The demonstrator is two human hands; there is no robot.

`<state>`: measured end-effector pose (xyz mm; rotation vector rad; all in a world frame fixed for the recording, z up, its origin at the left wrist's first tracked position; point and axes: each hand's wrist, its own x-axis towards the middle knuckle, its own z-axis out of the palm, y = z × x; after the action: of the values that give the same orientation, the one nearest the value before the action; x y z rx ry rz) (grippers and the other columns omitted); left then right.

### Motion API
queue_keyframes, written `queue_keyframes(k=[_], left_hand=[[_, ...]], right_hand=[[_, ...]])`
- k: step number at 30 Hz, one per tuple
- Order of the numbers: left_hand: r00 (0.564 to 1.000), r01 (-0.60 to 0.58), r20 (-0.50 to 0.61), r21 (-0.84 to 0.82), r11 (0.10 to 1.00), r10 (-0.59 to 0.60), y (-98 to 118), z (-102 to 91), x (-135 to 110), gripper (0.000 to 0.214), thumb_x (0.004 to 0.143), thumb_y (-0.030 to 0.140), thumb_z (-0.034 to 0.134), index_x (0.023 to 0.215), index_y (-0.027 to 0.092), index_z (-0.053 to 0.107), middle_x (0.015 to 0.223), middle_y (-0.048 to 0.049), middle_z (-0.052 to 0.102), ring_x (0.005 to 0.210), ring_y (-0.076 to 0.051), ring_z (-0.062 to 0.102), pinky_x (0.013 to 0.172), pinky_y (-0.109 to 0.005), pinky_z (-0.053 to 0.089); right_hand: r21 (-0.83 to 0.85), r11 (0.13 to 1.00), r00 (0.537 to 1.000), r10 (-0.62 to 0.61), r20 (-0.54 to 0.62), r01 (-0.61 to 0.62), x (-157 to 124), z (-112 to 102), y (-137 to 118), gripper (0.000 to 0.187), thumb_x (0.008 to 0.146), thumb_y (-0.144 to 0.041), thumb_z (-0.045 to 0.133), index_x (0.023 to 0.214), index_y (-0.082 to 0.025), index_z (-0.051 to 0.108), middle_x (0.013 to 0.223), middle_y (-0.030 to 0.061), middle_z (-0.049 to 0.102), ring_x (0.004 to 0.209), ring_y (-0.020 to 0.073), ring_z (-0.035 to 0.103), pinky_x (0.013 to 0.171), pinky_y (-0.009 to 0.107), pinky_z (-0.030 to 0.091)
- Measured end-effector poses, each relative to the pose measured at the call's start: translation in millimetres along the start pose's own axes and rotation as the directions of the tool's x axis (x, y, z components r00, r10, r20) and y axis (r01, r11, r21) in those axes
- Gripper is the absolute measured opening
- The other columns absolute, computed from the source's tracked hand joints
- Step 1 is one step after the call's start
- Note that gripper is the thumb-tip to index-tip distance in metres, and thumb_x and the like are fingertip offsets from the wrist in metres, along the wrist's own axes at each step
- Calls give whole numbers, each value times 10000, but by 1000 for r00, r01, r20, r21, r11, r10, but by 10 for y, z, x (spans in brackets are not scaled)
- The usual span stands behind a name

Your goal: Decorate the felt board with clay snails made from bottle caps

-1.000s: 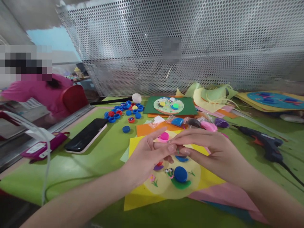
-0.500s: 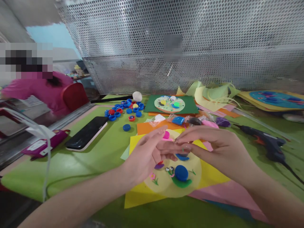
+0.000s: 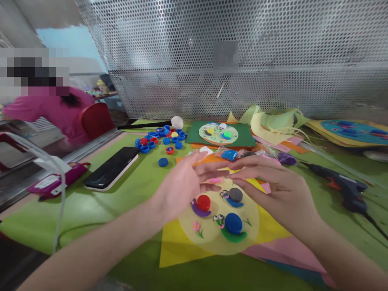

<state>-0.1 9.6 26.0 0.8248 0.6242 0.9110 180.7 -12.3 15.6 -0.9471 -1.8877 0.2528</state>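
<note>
My left hand and my right hand hover over a pale yellow paper circle lying on a yellow sheet. Their fingertips meet above the circle's far edge. The left hand's fingers are stretched out. The right hand's fingers are pressed together at the tips; whether they hold anything is too small to see. On the circle sit clay snails with bottle caps as shells: a red cap, a grey cap and a blue cap. A small pink flower is stuck at the lower left.
A black phone lies to the left, with several blue and red caps behind it. Clay packets, a green sheet with another craft disc, paper scraps and a glue gun lie around. A person in pink sits at far left.
Both hands have lifted slightly and moved away from me, uncovering the red and grey caps on the circle. The view has shifted a little.
</note>
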Motion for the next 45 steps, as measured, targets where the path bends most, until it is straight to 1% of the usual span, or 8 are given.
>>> queue_keyframes(k=[3, 5, 7, 9, 16, 26, 34, 45], left_hand=[[968, -208, -76, 292, 934, 239, 52, -260, 48, 386, 944, 356, 360, 1273, 166, 429, 981, -91, 677, 935, -239, 606, 742, -343, 441], [876, -379, -19, 589, 714, 482, 53, -467, 64, 472, 938, 365, 406, 1364, 180, 323, 871, -45, 672, 917, -206, 576, 839, -334, 388], [841, -424, 112, 743, 518, 529, 41, -630, 61, 524, 933, 396, 418, 1388, 167, 297, 799, -33, 657, 913, -206, 553, 927, -348, 325], [846, -462, 231, 768, 444, 481, 28, -716, 45, 549, 944, 441, 350, 1402, 149, 277, 765, -41, 648, 909, -216, 544, 951, -360, 302], [802, -597, 506, 708, 378, 319, -86, -826, 62, 597, 963, 449, 266, 1444, 153, 73, 815, -41, 647, 983, -241, 486, 965, -452, 233], [850, -527, 457, 737, 423, 263, -181, -887, 136, 583, 962, 455, 276, 1439, 196, 63, 793, -28, 644, 1018, -264, 466, 939, -477, 230], [865, -498, 469, 764, 410, 177, -185, -876, 119, 644, 950, 491, 279, 1440, 178, 4, 796, -24, 663, 1011, -270, 472, 909, -500, 182], [849, -528, 488, 770, 359, 202, -169, -873, 125, 654, 958, 478, 251, 1425, 71, 41, 741, -32, 653, 1030, -262, 474, 930, -481, 146]], right_hand=[[-30, 999, 998, 46, 50, -44, -24, 126, 84, 96, 803, -215, 606, 786, -269, 683, 906, 13, 666, 868, 171, 615, 779, 344, 505], [-59, 996, 992, 70, 103, -64, -45, 237, 169, 108, 808, -239, 602, 787, -279, 700, 926, 22, 665, 917, 200, 593, 823, 405, 478], [-106, 991, 984, 96, 148, -81, -60, 347, 251, 120, 805, -249, 605, 773, -296, 710, 964, 26, 662, 965, 230, 566, 860, 462, 440], [-155, 983, 974, 129, 185, -101, -64, 433, 306, 132, 798, -244, 615, 753, -318, 714, 1010, 22, 653, 1000, 251, 543, 870, 498, 409], [-313, 936, 943, 241, 229, -163, -62, 593, 355, 145, 737, -243, 685, 688, -378, 706, 1078, -27, 628, 1031, 281, 514, 885, 574, 324], [-388, 915, 943, 218, 251, -108, -84, 663, 431, 171, 732, -255, 696, 709, -424, 698, 1098, -69, 627, 1056, 299, 479, 885, 626, 242], [-356, 932, 939, 185, 291, -73, -79, 681, 455, 165, 741, -238, 685, 740, -400, 714, 1092, -60, 631, 1024, 246, 491, 796, 417, 374], [-346, 933, 957, 185, 223, -99, -56, 644, 370, 168, 699, -206, 701, 653, -368, 695, 1060, -24, 647, 991, 280, 543, 825, 542, 297]])
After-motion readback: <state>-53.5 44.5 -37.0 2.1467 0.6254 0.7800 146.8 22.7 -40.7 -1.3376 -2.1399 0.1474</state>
